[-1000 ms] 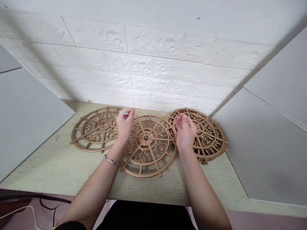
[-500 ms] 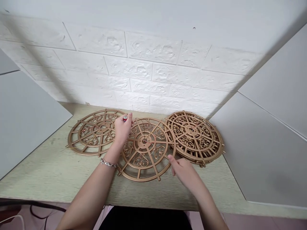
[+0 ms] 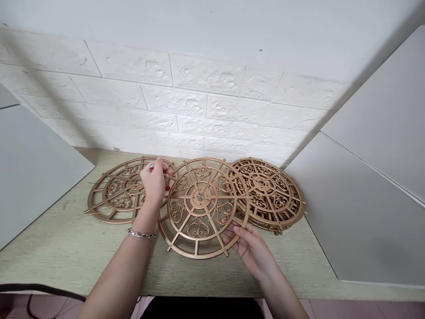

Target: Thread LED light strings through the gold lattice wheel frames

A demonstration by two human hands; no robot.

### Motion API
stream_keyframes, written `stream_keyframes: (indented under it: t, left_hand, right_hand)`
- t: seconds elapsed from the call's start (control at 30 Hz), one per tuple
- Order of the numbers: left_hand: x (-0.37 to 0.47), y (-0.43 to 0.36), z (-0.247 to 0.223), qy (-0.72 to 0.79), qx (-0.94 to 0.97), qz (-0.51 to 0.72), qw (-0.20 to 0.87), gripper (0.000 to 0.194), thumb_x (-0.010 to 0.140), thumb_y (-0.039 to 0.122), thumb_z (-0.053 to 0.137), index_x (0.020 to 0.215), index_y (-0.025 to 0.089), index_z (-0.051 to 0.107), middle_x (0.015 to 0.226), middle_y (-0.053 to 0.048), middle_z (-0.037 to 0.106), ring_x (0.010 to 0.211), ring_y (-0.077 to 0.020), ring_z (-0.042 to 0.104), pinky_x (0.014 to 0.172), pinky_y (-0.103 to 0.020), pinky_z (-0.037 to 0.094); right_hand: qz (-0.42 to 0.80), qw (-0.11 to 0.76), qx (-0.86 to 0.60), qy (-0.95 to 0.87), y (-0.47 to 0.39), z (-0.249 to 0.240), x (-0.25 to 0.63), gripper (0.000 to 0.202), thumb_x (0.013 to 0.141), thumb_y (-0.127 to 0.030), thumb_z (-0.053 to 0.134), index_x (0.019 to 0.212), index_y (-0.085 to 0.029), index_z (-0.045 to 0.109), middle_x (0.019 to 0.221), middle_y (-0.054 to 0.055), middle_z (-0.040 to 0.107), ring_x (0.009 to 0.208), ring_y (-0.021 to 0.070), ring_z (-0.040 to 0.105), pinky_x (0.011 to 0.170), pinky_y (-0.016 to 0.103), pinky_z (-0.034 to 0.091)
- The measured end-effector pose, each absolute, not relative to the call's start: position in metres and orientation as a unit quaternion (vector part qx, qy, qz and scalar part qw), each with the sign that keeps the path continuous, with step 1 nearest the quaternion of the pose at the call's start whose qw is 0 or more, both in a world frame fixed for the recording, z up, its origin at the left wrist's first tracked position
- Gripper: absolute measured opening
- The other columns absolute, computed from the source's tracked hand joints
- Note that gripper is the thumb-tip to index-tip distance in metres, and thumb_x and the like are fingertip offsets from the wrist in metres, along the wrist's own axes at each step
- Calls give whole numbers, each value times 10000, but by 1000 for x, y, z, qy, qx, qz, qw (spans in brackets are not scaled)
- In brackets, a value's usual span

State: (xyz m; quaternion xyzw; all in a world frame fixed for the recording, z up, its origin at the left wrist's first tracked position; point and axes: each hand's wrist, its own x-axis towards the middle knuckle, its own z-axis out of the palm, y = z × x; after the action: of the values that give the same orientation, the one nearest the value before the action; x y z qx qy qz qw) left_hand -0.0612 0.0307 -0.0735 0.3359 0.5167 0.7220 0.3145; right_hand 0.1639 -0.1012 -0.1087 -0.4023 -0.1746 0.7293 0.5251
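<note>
A round gold-coloured openwork grille (image 3: 195, 201) with spokes and scrollwork is in front of me, its near side raised a little off the table. My right hand (image 3: 250, 248) grips its lower right rim, thumb above and fingers underneath, seen through the gaps. Closed in a fist, my left hand (image 3: 153, 179) is at the upper left of this grille. Red bits of a small tool (image 3: 168, 188) show from the fist, its kind mostly hidden. Thin wire (image 3: 212, 201) runs loosely from the grille's hub.
Another grille (image 3: 109, 219) lies on the left, partly under my left forearm. Several more are stacked (image 3: 282, 219) at the right, with loose wire on top. A white brick-pattern wall (image 3: 206, 104) closes the back; pale panels (image 3: 365, 199) flank the table (image 3: 186, 279).
My right hand has gone from a loose curl above the rim to holding it from below, and the near side has risen. My left hand has shifted left and slightly down.
</note>
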Motion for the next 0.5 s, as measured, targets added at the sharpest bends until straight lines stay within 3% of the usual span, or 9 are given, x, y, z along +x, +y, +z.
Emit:
stream_keyframes:
  t: [0.2,0.4,0.5]
  left_hand:
    - [-71,27,-61,383,265,734,494,255,769,204,510,530,159,431,456,51,443,292,-16,274,292,-154,183]
    - [-53,27,-58,390,289,708,513,289,742,230,566,496,158,431,432,44,412,275,-14,261,270,-142,185]
    - [-34,1,-43,384,386,635,548,290,660,263,643,444,170,473,380,33,375,268,-30,262,257,-157,209]
  right_hand:
    - [653,588,-438,-192,-104,-97,197,303,595,-273,786,847,-145,676,896,98,696,785,200,664,687,308,564]
    - [525,689,-481,-132,-92,-97,245,309,554,-246,785,826,-173,659,828,41,698,740,149,663,670,222,580]
    - [498,698,-501,-117,-85,-99,266,321,548,-251,785,827,-169,649,814,29,698,736,115,659,663,148,560]
